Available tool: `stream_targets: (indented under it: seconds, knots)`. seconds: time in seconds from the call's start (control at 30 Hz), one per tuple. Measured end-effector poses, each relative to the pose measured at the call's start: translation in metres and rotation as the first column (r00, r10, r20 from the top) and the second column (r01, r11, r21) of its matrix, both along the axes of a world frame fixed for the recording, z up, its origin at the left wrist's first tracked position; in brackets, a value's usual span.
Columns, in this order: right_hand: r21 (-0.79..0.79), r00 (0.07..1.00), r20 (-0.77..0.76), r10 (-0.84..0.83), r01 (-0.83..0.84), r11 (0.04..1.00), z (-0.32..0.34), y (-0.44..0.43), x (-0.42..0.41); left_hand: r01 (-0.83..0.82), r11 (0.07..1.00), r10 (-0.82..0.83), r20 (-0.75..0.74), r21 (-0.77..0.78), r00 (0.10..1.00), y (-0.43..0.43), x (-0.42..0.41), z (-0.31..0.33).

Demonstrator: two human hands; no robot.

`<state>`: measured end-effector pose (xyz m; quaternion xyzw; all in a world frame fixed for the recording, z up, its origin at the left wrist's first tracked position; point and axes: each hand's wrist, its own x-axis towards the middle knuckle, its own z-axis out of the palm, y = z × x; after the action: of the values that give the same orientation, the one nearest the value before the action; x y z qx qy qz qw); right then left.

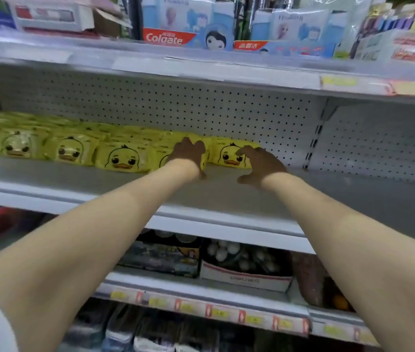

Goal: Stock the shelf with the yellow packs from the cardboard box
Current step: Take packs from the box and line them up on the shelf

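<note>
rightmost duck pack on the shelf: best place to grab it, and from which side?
Probably the rightmost duck pack by its two short side edges, coming from the front. It stands upright, face out; bare shelf lies to its right, and the right hand is already there. Its left edge is crowded by the neighbouring pack under the left hand.

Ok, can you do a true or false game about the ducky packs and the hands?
1. The yellow duck packs sit in a row on the middle shelf. True.
2. The left hand rests on a pack. True.
3. The right hand carries a pack high above the shelf. False: it is low on the shelf, fingers at the rightmost pack.
4. The shelf right of the packs is full. False: it is bare.
5. Toothpaste boxes stand on the shelf above. True.
</note>
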<state>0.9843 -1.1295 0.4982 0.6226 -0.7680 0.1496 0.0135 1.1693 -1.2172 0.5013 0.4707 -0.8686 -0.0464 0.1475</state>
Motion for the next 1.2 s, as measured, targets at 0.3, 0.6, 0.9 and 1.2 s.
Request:
stream_targets:
  seconds: [0.3, 0.6, 0.9, 1.2]
  knots:
    - [0.013, 0.962, -0.04, 0.27, -0.269, 0.963, -0.025, 0.056, 0.131, -0.266, 0.962, 0.265, 0.021, 0.059, 0.964, 0.107, 0.148, -0.028]
    - [0.066, 0.911, -0.05, 0.409, -0.406, 0.912, -0.034, 0.08, 0.238, -0.418, 0.907, 0.416, 0.051, 0.038, 0.908, 0.161, 0.265, -0.044]
    - [0.082, 0.84, -0.043, 0.542, -0.537, 0.839, -0.041, 0.075, 0.382, -0.501, 0.866, 0.5, 0.088, -0.012, 0.862, 0.177, 0.402, -0.058]
    - [0.146, 0.814, -0.027, 0.581, -0.571, 0.808, -0.08, 0.06, 0.548, -0.554, 0.832, 0.547, 0.194, -0.019, 0.814, 0.176, 0.569, -0.088]
